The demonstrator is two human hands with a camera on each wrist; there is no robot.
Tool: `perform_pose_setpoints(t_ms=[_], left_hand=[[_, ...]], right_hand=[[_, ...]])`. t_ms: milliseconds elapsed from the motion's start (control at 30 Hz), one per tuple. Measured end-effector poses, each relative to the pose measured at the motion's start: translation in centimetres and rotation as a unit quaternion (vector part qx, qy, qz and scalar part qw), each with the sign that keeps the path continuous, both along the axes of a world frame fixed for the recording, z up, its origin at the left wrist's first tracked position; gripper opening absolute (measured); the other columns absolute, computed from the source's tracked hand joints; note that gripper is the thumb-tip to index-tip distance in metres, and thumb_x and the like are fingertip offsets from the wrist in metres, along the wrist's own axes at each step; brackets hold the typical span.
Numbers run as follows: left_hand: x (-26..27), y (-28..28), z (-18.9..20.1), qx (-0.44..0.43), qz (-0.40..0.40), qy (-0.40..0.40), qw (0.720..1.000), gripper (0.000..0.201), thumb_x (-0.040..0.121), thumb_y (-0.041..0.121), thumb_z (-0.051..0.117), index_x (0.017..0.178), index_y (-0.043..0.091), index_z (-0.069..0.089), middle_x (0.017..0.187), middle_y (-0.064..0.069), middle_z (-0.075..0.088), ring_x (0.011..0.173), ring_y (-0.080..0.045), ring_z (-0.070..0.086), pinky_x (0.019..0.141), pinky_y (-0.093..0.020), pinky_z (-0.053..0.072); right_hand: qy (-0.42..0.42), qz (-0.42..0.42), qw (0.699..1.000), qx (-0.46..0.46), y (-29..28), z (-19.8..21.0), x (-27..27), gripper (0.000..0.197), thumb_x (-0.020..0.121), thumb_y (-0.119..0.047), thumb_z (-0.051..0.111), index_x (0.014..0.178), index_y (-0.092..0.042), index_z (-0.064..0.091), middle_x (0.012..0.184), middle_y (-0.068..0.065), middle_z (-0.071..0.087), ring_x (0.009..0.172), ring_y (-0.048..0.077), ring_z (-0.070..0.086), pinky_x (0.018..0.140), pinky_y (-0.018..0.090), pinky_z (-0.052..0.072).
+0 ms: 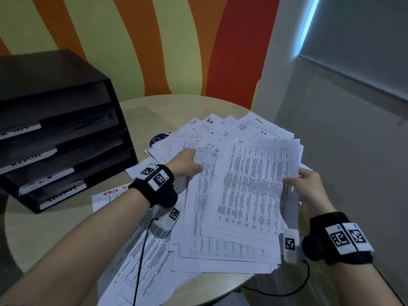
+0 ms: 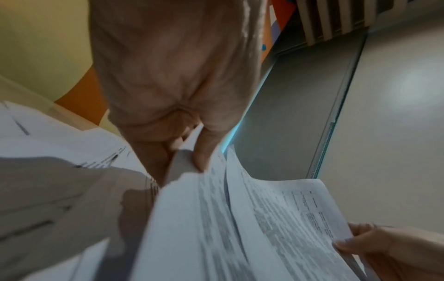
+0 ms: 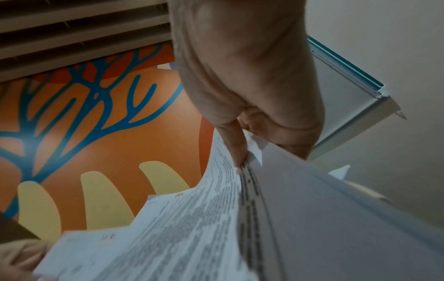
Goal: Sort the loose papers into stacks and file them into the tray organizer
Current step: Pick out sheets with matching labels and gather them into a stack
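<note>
A: Nearest item?
B: A sheaf of printed papers, held off the round table between both hands. The right hand pinches its right edge, thumb on top; the left hand grips the left edge, fingers curled under.
A: Beneath?
B: Loose sheets spread on the table, one headed in red.
A: Farther?
B: More sheets fanned out, marked "H.R". The black tray organizer stands at the table's left rear, its shelves labelled.
</note>
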State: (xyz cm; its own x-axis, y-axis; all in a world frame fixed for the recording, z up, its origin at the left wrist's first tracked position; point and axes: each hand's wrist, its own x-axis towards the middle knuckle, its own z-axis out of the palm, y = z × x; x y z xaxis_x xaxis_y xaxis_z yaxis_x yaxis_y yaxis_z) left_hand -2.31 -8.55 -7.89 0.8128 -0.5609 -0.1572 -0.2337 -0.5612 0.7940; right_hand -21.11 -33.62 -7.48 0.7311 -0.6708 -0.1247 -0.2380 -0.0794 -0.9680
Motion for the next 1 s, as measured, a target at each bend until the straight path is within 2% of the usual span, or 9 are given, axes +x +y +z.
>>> perform_pose_setpoints(t_ms=[67, 133, 367, 500, 700, 800, 900, 933, 1000], left_hand=[[0.4, 0.4, 0.3, -0.074, 0.092, -0.048, 0.992, 0.01, 0.088, 0.0, 0.056, 0.092, 0.004, 0.063, 0.081, -0.005, 0.062, 0.071, -0.019, 0.057, 0.059, -0.024, 0.044], [1.6, 1.7, 1.7, -0.196, 0.205, -0.06, 0.957, 0.018, 0.089, -0.003, 0.05, 0.095, 0.005, 0.065, 0.087, -0.005, 0.066, 0.072, -0.019, 0.06, 0.06, -0.02, 0.048], [7.6, 10.1, 7.8, -0.4, 0.382, -0.142, 0.821, 0.011, 0.08, 0.009, 0.063, 0.09, 0.01, 0.066, 0.099, -0.009, 0.071, 0.085, -0.017, 0.065, 0.074, -0.035, 0.052], [6.8, 9.4, 7.1, -0.371, 0.329, -0.119, 0.86, 0.009, 0.089, 0.008, 0.062, 0.092, 0.006, 0.07, 0.104, -0.01, 0.073, 0.098, -0.025, 0.069, 0.082, -0.04, 0.055], [2.8, 3.5, 2.8, -0.254, 0.231, -0.042, 0.938, 0.014, 0.094, 0.016, 0.057, 0.101, 0.019, 0.068, 0.098, 0.001, 0.073, 0.086, -0.017, 0.071, 0.082, -0.039, 0.058], [1.4, 1.1, 1.8, -0.223, 0.191, -0.026, 0.956, 0.019, 0.096, 0.017, 0.054, 0.11, 0.016, 0.066, 0.105, 0.003, 0.069, 0.094, -0.019, 0.067, 0.084, -0.03, 0.053], [1.4, -0.3, 1.1, -0.193, 0.199, -0.01, 0.961, 0.038, 0.09, 0.025, 0.061, 0.124, 0.008, 0.058, 0.122, -0.005, 0.065, 0.11, -0.023, 0.062, 0.096, -0.035, 0.049], [1.4, -0.6, 0.8, -0.186, 0.198, 0.004, 0.962, 0.041, 0.088, 0.025, 0.064, 0.125, 0.007, 0.056, 0.123, -0.009, 0.064, 0.109, -0.024, 0.063, 0.092, -0.035, 0.052], [1.1, -1.0, 0.7, -0.181, 0.18, 0.035, 0.966, 0.039, 0.091, 0.019, 0.066, 0.123, 0.004, 0.051, 0.117, -0.01, 0.063, 0.094, -0.022, 0.064, 0.067, -0.022, 0.053]], right_hand=[[0.004, 0.001, 1.0, -0.009, 0.1, 0.1, 0.0, 0.024, 0.089, 0.012, 0.053, 0.097, -0.006, 0.065, 0.081, 0.002, 0.066, 0.067, 0.016, 0.06, 0.049, 0.021, 0.045], [0.015, -0.004, 1.0, -0.025, 0.0, 0.0, 0.0, 0.021, 0.089, 0.012, 0.053, 0.096, -0.004, 0.065, 0.078, 0.001, 0.063, 0.064, 0.014, 0.057, 0.045, 0.019, 0.042], [0.03, -0.019, 0.999, -0.04, -0.4, -0.1, 0.5, 0.021, 0.089, 0.012, 0.052, 0.098, 0.0, 0.066, 0.08, 0.006, 0.063, 0.067, 0.017, 0.056, 0.056, 0.026, 0.041], [0.008, -0.004, 1.0, -0.017, 0.6, 0.8, 1.4, 0.021, 0.088, 0.009, 0.052, 0.093, -0.004, 0.067, 0.078, 0.003, 0.067, 0.068, 0.02, 0.06, 0.059, 0.028, 0.045], [-0.016, 0.105, 0.994, 0.038, 2.6, 2.7, 2.4, 0.023, 0.091, 0.003, 0.051, 0.092, -0.007, 0.071, 0.087, 0.011, 0.073, 0.078, 0.03, 0.067, 0.075, 0.044, 0.049], [-0.01, 0.105, 0.992, 0.063, 3.3, 3.1, 3.0, 0.028, 0.092, -0.013, 0.051, 0.07, -0.02, 0.066, 0.064, 0.002, 0.064, 0.054, 0.022, 0.058, 0.062, 0.047, 0.051], [-0.006, 0.146, 0.983, 0.108, 3.5, 2.9, 2.6, 0.034, 0.096, -0.047, 0.051, 0.111, -0.022, 0.068, 0.101, -0.005, 0.075, 0.087, 0.017, 0.072, 0.078, 0.041, 0.057], [0.009, 0.157, 0.984, 0.088, 3.5, 2.7, 2.4, 0.032, 0.095, -0.04, 0.058, 0.116, -0.018, 0.066, 0.108, -0.001, 0.073, 0.093, 0.021, 0.071, 0.081, 0.042, 0.056], [0.045, 0.167, 0.985, 0.022, 3.2, 2.0, 1.8, 0.014, 0.089, -0.009, 0.066, 0.102, -0.005, 0.066, 0.097, 0.009, 0.073, 0.081, 0.027, 0.067, 0.071, 0.038, 0.049]])
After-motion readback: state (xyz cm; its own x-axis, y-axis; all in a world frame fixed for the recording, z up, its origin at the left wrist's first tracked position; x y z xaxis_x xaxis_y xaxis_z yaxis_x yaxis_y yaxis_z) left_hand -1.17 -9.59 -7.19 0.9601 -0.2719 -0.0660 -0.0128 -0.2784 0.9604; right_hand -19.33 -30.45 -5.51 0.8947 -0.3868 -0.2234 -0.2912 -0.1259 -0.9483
